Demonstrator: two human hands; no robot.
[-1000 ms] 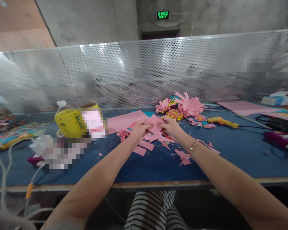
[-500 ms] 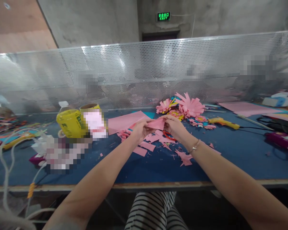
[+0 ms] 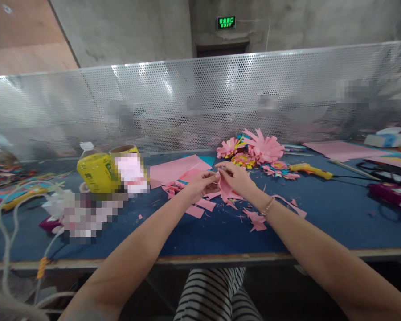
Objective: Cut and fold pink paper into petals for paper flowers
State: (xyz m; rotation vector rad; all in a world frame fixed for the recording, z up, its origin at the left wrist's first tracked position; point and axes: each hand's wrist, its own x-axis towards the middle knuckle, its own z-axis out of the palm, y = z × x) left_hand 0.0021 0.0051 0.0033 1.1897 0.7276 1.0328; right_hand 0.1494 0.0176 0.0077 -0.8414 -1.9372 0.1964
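A piece of pink paper point(image 3: 225, 187) is held above the table between my hands, turned so that it looks narrow. My right hand point(image 3: 236, 177) pinches it from the right, its fingers curled over the upper part. My left hand point(image 3: 202, 185) is closed at the paper's left edge, thumb and fingertips together there. Under and around my hands lie pink paper scraps point(image 3: 195, 210). A jagged pink offcut point(image 3: 255, 220) rests nearer the front edge, below my right wrist.
Pink sheets point(image 3: 173, 169) lie behind my left hand. Paper flowers point(image 3: 262, 147) are piled behind my right hand. A yellow glue gun point(image 3: 310, 170) lies to the right. A yellow-labelled bottle point(image 3: 95, 171), tape roll point(image 3: 124, 149) and white cables point(image 3: 6, 236) are at left.
The pink paper has turned from a wide, flat-lying position to a narrow, hanging one. My right hand has moved slightly left and curled over it; both hands are closer together.
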